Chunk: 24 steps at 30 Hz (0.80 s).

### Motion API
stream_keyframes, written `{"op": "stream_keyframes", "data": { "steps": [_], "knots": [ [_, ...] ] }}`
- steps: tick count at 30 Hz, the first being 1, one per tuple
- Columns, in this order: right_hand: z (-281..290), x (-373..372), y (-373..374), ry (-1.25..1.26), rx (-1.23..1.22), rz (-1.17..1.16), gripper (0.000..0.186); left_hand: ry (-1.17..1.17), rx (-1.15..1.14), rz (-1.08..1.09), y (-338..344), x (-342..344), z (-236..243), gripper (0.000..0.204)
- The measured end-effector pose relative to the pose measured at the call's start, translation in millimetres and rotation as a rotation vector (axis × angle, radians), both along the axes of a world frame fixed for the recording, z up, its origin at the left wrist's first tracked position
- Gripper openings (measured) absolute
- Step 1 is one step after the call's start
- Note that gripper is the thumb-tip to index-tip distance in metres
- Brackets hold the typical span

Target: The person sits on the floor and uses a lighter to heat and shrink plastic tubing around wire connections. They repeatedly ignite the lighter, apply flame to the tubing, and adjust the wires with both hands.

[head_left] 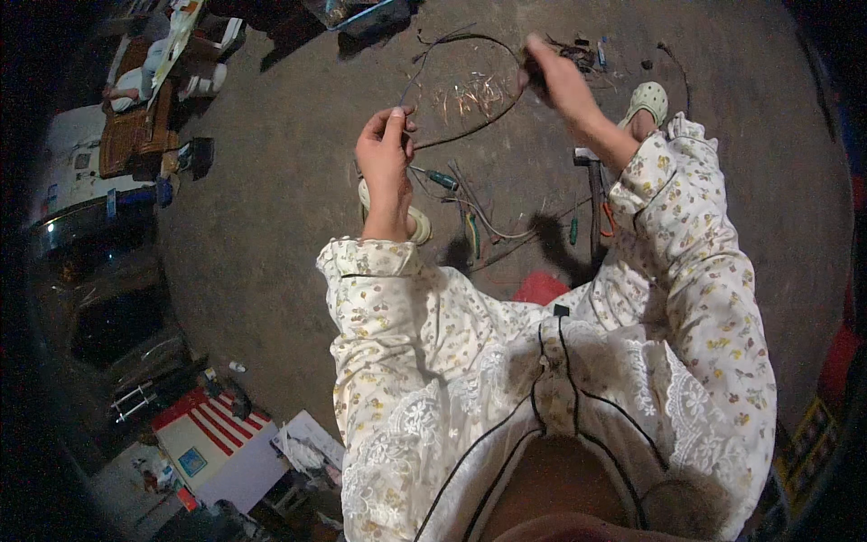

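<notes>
My left hand [386, 151] is closed on a dark cable [462, 136], which rises in a loop toward my right hand [559, 88]. A thin wire runs up from my left fingers. My right hand, slightly blurred, has its fingers closed on the loop's right side. Copper strands [470, 95] lie on the floor inside the loop. Below my hands lie a green-handled tool [441, 178], yellow-green pliers [472, 233], loose wires [506, 233], a green screwdriver [574, 226], a hammer [593, 199] and orange-handled pliers [607, 216].
My feet in pale clogs [647, 104] flank the work. Dark scraps [578, 50] lie beyond my right hand, and a blue bin [357, 18] stands at the top. At left are furniture with another person [131, 88], a dark glossy object [108, 316] and a striped box [208, 429].
</notes>
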State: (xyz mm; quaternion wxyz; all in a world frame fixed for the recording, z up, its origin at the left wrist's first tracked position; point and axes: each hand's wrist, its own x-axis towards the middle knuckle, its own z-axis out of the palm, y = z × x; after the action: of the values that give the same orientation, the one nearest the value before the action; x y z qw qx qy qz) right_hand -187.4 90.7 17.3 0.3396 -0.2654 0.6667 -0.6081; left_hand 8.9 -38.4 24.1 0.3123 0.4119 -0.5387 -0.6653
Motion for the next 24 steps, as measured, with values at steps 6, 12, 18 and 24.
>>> {"op": "stream_keyframes", "data": {
  "steps": [6,12,18,24],
  "knots": [
    [-17.7,12.2,-10.5,-0.02,0.031,0.087,0.06,0.036,-0.043,-0.073,29.8,-25.6,14.8,0.017],
    [-19.2,13.1,-7.1,-0.078,-0.087,-0.008,0.053,0.076,-0.012,-0.144,53.7,-41.6,11.8,0.013],
    [-28.3,9.2,-6.5,-0.005,-0.188,-0.079,0.052,0.028,-0.066,-0.18,65.5,-46.6,14.5,0.016],
    [-14.4,9.3,-3.3,-0.149,-0.253,-0.13,0.047,0.078,-0.041,-0.16,68.0,-52.4,10.5,0.016]
  ]
}}
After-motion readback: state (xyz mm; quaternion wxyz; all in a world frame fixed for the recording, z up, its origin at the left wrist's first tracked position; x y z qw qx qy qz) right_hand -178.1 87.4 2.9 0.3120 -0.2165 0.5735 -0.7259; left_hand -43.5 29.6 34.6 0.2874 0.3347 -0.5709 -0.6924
